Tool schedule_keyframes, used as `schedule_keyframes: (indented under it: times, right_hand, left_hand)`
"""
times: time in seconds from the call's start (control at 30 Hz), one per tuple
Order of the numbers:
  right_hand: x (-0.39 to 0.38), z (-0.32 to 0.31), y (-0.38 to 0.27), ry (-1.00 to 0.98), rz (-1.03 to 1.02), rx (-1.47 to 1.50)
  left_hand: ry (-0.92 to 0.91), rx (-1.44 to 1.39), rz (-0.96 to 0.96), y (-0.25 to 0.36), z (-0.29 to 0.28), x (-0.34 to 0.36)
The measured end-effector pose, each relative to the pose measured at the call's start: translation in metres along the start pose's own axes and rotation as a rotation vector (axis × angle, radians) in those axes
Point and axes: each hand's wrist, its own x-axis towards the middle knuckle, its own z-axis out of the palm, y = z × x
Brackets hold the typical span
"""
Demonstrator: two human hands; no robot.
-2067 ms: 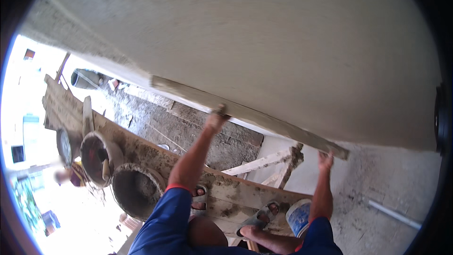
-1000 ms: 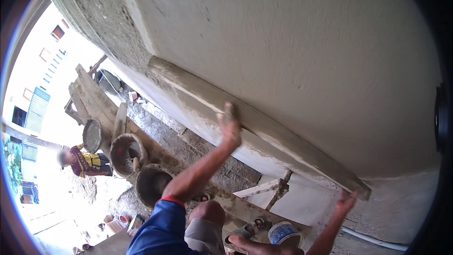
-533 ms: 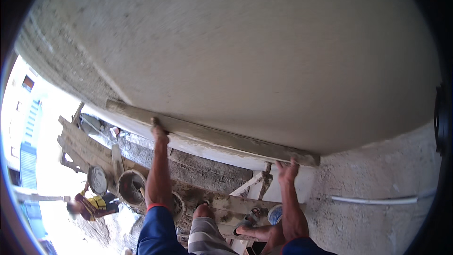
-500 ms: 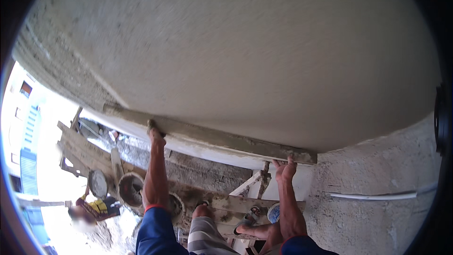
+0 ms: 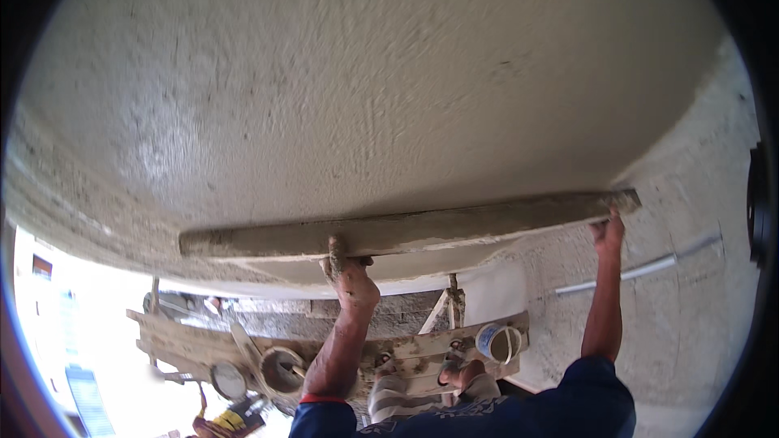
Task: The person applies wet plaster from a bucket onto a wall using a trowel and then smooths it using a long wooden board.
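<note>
A long mortar-smeared plasterer's straightedge (image 5: 406,231) lies flat against the wet grey plastered wall (image 5: 389,73), its right end a little higher than its left. My left hand (image 5: 353,280) grips its lower edge left of the middle, the fingers caked with mortar. Close to the right end, my right hand (image 5: 608,231) holds the lower edge, arm stretched up; part of its fingers is hidden by the board. Above the straightedge the plaster shows a rough, rippled skin.
Below me runs a plank scaffold (image 5: 324,349) on which my feet stand. A white bucket (image 5: 498,342) is at its right, round mortar pans (image 5: 282,368) at its left. Another person (image 5: 231,422) is at the lower left. A pale conduit (image 5: 617,274) crosses the rough right wall.
The straightedge has moved up the wall and to the right, and its right end has swung upward. Both hands went with it; the left now grips nearer the middle.
</note>
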Motion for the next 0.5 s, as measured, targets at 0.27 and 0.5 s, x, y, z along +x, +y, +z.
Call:
schedule_keyframes:
  times: [0.27,0.5]
  right_hand:
    - [-0.106,0.097,0.094,-0.075,0.103,0.103]
    - [-0.164,0.134,0.091,-0.124,-0.189,0.072]
  left_hand:
    - [0.146,0.461,0.258,0.043,-0.177,0.087]
    - [0.286,0.189,0.183,0.117,-0.160,0.093]
